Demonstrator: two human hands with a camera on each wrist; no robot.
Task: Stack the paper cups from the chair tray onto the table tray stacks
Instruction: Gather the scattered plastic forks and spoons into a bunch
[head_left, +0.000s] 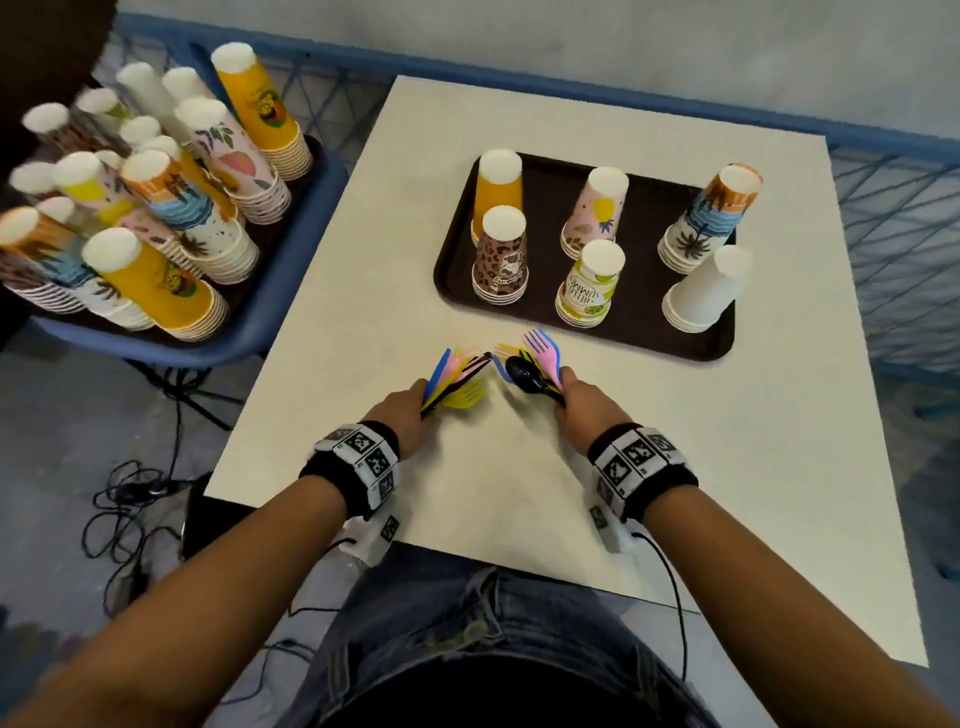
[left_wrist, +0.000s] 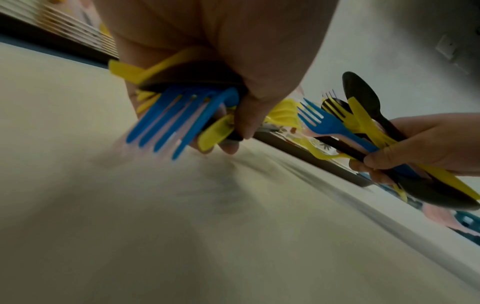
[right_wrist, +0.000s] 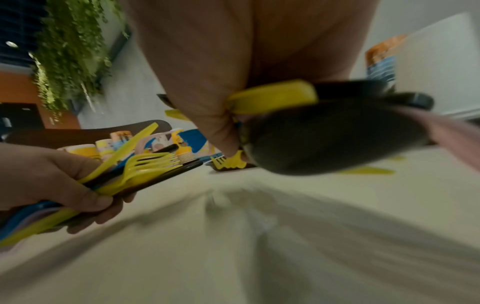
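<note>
Six short stacks of upturned paper cups (head_left: 592, 283) stand on the dark table tray (head_left: 711, 351) at the far right of the worktop (head_left: 675, 467). Taller cup stacks (head_left: 156, 280) crowd the chair tray (head_left: 249, 332) on the left. Nearer, the left hand (head_left: 402, 415) clutches a bundle of plastic cutlery (head_left: 457, 376); the right hand (head_left: 582, 410) grips a second bundle (head_left: 535, 364).

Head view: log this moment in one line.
left hand: grips plastic cutlery | right hand: grips cutlery bundle | cup stacks: untouched
</note>
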